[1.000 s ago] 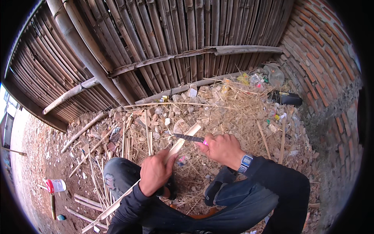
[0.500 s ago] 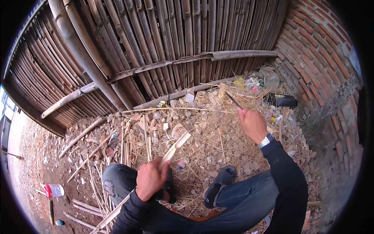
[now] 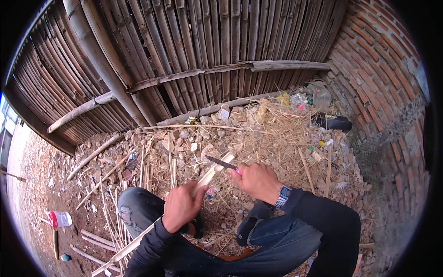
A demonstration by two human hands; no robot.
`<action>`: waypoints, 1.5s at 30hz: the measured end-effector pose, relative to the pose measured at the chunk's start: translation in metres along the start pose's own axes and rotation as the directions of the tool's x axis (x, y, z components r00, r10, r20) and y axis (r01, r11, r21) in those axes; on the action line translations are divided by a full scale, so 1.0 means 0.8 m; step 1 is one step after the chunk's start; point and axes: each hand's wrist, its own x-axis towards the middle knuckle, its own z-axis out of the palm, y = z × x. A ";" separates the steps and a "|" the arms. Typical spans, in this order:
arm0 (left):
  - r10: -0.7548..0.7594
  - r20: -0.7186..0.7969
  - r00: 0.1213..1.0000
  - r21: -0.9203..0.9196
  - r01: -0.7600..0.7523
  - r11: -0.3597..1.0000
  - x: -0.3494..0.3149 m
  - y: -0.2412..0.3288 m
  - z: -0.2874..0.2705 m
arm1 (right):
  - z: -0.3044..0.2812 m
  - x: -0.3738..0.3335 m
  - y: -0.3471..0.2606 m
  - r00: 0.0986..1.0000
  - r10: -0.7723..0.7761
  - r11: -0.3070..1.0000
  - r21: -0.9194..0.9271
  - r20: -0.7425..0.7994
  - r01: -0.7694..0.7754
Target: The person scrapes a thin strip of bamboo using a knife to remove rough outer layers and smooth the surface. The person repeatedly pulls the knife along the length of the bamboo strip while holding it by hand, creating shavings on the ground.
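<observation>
My left hand (image 3: 181,206) is closed around a pale split bamboo strip (image 3: 208,176). The strip runs from the lower left, past my left forearm, up to its free end in front of me. In my right hand (image 3: 256,180) is a knife (image 3: 220,162) with a dark blade and a pink handle that shows only in part. The blade lies across the strip near its far end, its tip pointing up and left. Whether the edge bites into the bamboo I cannot tell.
A bamboo slat fence (image 3: 203,37) stands ahead and a brick wall (image 3: 383,69) on the right. Straw, stones and litter cover the ground. Several cut strips (image 3: 110,217) lie by my left knee. A red-and-white tub (image 3: 60,219) sits far left, a black case (image 3: 332,122) by the wall.
My right hand has brought the knife down and left, from over the straw to the bamboo strip. My left hand keeps its hold with little movement.
</observation>
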 end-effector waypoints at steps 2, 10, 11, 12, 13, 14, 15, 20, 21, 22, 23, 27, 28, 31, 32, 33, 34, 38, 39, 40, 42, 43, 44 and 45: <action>-0.001 -0.012 1.000 0.009 0.001 1.000 -0.001 -0.003 0.000 | -0.005 0.009 0.013 1.000 0.018 0.997 -0.076 -0.002 -0.018; -0.035 -0.078 0.996 -0.072 0.030 0.997 -0.005 -0.010 -0.014 | -0.045 0.020 0.084 0.964 0.187 0.978 -0.056 -0.187 -0.201; -0.051 -0.066 0.997 -0.059 0.047 0.997 -0.007 -0.012 -0.012 | -0.044 0.017 0.058 0.968 0.172 0.985 0.003 -0.184 -0.175; -0.058 -0.061 0.996 -0.043 0.055 0.998 -0.006 -0.014 -0.013 | -0.039 0.016 0.037 0.985 0.106 0.993 0.065 -0.133 -0.098; -0.060 -0.052 0.997 -0.028 0.058 0.998 -0.004 -0.013 -0.014 | -0.035 0.009 0.015 0.993 0.050 0.996 0.077 -0.103 -0.043; -0.036 -0.052 0.998 -0.027 0.035 0.999 -0.001 -0.007 -0.013 | -0.032 -0.001 0.000 0.997 0.007 0.996 0.089 -0.074 0.000; -0.025 -0.053 0.998 -0.011 0.025 1.000 -0.001 -0.002 -0.013 | -0.018 -0.006 -0.008 0.998 -0.010 0.996 0.091 -0.061 0.016; -0.013 -0.066 0.998 0.010 0.014 1.000 -0.001 -0.009 -0.007 | -0.001 0.003 -0.006 0.998 -0.053 0.998 -0.040 -0.021 0.052; -0.010 -0.073 0.997 0.014 0.012 1.000 0.000 -0.011 -0.004 | 0.000 0.006 0.000 0.998 -0.055 0.996 -0.068 -0.028 0.053; -0.007 -0.080 0.997 0.018 0.009 1.000 0.000 -0.011 -0.003 | 0.002 0.009 0.007 0.999 -0.043 0.993 -0.114 -0.025 0.040; 0.002 -0.069 0.998 0.022 -0.001 1.000 0.001 -0.010 -0.005 | 0.007 0.012 0.018 0.999 -0.029 0.987 -0.161 -0.022 0.025; -0.004 -0.033 0.999 -0.005 0.004 1.000 -0.009 -0.010 -0.016 | -0.020 0.029 0.124 0.954 0.252 0.929 -0.235 -0.164 -0.286; -0.013 -0.040 0.999 -0.029 0.012 1.000 -0.010 -0.010 -0.019 | -0.039 0.026 0.134 0.946 0.257 0.926 -0.228 -0.197 -0.299; -0.051 -0.026 0.998 -0.035 0.050 0.998 -0.005 -0.010 -0.021 | -0.041 0.016 0.097 0.944 0.181 0.961 -0.153 -0.276 -0.229; -0.048 -0.037 0.998 -0.039 0.046 0.998 -0.005 -0.012 -0.017 | -0.040 0.013 0.078 0.964 0.122 0.984 -0.097 -0.235 -0.148; -0.031 -0.043 0.999 -0.035 0.030 0.999 -0.004 -0.012 -0.016 | -0.039 0.009 0.053 0.978 0.094 0.992 -0.066 -0.184 -0.107; -0.013 -0.042 0.999 -0.027 0.011 1.000 -0.003 -0.010 -0.015 | -0.036 0.003 0.030 0.989 0.069 0.997 -0.029 -0.132 -0.074; 0.009 -0.018 1.000 0.012 -0.009 1.000 0.000 -0.001 -0.013 | -0.011 -0.015 -0.009 0.998 -0.049 0.999 0.019 0.031 0.048; 0.008 -0.012 1.000 0.011 -0.008 1.000 0.000 -0.002 -0.012 | -0.009 -0.015 -0.011 0.997 -0.057 0.998 0.023 0.055 0.056; 0.004 -0.007 1.000 0.017 -0.004 1.000 -0.001 -0.005 -0.012 | -0.004 -0.006 -0.001 0.999 0.005 1.000 -0.006 0.037 -0.005; -0.015 -0.003 1.000 -0.016 0.015 1.000 -0.006 -0.008 -0.017 | -0.002 0.020 0.049 0.992 0.121 0.993 -0.016 0.045 -0.120; -0.026 -0.009 1.000 -0.056 0.025 0.998 -0.008 -0.005 -0.024 | -0.003 0.028 0.074 0.983 0.179 0.984 -0.025 0.043 -0.178; -0.025 -0.010 1.000 -0.100 0.024 0.995 -0.007 -0.004 -0.029 | -0.008 0.027 0.096 0.980 0.196 0.980 -0.026 -0.025 -0.196; -0.025 -0.027 0.999 -0.086 0.023 0.996 -0.006 -0.007 -0.030 | -0.015 0.028 0.110 0.976 0.199 0.979 -0.027 -0.084 -0.202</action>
